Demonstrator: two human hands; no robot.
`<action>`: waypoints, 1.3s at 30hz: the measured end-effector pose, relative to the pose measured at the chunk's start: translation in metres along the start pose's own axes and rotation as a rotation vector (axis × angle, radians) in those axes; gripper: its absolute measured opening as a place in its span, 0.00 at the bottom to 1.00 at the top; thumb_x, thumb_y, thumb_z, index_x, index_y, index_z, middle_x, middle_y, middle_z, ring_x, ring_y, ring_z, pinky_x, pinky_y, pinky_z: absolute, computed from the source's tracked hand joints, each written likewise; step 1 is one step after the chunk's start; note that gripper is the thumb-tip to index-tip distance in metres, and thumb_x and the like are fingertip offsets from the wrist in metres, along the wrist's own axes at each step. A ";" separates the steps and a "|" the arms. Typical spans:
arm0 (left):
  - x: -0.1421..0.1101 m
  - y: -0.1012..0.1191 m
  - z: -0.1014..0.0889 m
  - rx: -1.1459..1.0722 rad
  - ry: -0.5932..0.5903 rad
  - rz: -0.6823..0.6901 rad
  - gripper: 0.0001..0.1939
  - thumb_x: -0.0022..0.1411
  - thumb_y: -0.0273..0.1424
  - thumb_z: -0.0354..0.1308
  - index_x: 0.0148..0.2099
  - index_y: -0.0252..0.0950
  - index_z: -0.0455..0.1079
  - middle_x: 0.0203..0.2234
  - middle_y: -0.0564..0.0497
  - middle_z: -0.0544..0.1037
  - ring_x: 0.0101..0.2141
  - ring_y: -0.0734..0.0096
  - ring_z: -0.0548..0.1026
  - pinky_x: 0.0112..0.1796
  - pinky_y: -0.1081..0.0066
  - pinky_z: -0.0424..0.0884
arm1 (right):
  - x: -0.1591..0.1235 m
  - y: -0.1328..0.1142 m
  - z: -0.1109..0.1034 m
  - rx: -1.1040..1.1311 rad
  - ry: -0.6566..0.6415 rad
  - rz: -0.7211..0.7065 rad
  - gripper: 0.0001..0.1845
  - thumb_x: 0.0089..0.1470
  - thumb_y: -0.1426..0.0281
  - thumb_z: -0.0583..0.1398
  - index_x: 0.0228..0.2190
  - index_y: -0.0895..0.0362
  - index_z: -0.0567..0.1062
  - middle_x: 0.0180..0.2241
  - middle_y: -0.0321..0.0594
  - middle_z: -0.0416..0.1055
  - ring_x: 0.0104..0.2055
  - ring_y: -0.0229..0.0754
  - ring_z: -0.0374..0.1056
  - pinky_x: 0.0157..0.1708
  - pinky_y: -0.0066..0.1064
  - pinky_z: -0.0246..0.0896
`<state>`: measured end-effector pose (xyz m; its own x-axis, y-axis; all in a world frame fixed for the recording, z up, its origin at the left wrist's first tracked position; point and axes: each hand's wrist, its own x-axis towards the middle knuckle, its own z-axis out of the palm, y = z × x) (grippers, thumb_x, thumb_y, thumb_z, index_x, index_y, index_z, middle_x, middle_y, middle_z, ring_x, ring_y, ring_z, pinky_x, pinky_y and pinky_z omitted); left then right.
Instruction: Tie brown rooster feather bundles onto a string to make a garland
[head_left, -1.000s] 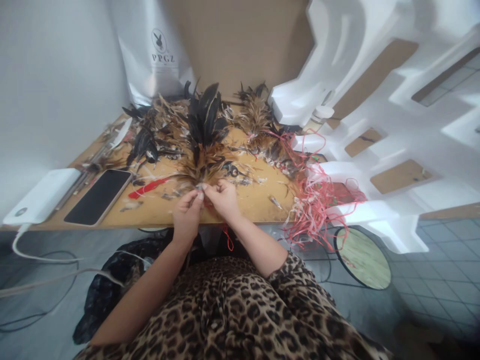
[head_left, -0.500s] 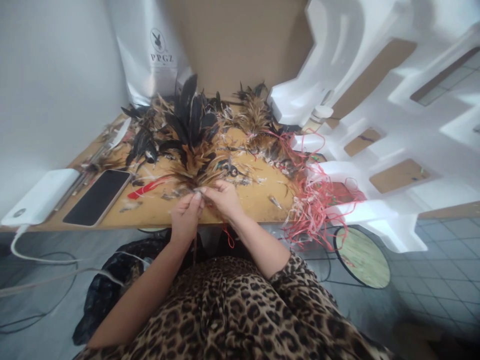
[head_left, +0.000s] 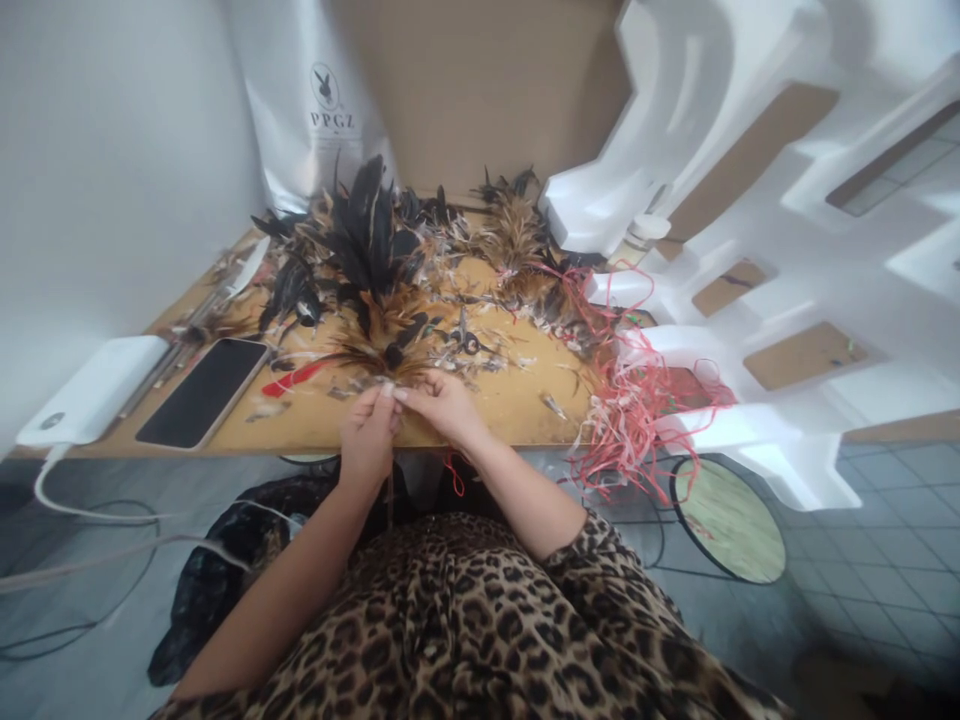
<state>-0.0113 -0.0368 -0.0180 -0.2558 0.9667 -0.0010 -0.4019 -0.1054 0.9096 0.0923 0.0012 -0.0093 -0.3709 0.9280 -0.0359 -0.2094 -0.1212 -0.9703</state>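
White foam is filling the right of the frame, leaning over the table, likely parked out of the way. Feathers are piling at upper centre, red strings spilling off the right edge. Phone is lying left, clear of the mess. Left hand and right hand are both pinching shut on the feather bunch at its quill end, at centre, keeping it fanned.

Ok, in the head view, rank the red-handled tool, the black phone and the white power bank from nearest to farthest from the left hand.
Measured from the left hand:
1. Red-handled tool, just up and left of it on the table.
2. Black phone, farther left, lying flat.
3. White power bank, farthest, at the table's left end.
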 end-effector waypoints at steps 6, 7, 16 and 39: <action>-0.003 0.001 0.000 0.058 0.044 0.028 0.16 0.55 0.40 0.61 0.25 0.33 0.65 0.15 0.58 0.58 0.17 0.82 0.52 0.18 0.78 0.47 | 0.001 0.004 0.001 -0.084 0.109 0.010 0.18 0.38 0.60 0.67 0.26 0.59 0.69 0.16 0.27 0.61 0.17 0.27 0.49 0.18 0.22 0.42; -0.004 0.002 0.000 0.068 0.045 0.032 0.17 0.56 0.40 0.61 0.24 0.33 0.64 0.15 0.58 0.57 0.17 0.82 0.51 0.18 0.77 0.47 | 0.000 0.004 0.003 -0.066 0.136 0.011 0.17 0.38 0.60 0.66 0.25 0.58 0.68 0.15 0.25 0.59 0.16 0.27 0.48 0.18 0.22 0.41; -0.006 -0.002 -0.002 0.080 0.030 -0.019 0.19 0.57 0.40 0.59 0.22 0.34 0.59 0.15 0.58 0.55 0.17 0.81 0.50 0.18 0.76 0.45 | -0.015 0.004 0.019 0.062 0.186 -0.085 0.12 0.42 0.65 0.60 0.26 0.55 0.61 0.17 0.25 0.58 0.18 0.29 0.51 0.20 0.22 0.45; 0.024 0.007 -0.014 -0.143 -0.060 -0.189 0.11 0.48 0.32 0.67 0.26 0.30 0.70 0.20 0.53 0.66 0.19 0.83 0.58 0.16 0.82 0.51 | -0.005 -0.004 -0.036 -0.310 0.104 -0.061 0.11 0.48 0.61 0.59 0.29 0.57 0.69 0.17 0.27 0.56 0.19 0.31 0.48 0.22 0.24 0.44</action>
<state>-0.0330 -0.0181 -0.0174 -0.1129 0.9841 -0.1371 -0.5594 0.0511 0.8273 0.1275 0.0100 -0.0139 -0.2688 0.9631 0.0163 0.0627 0.0343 -0.9974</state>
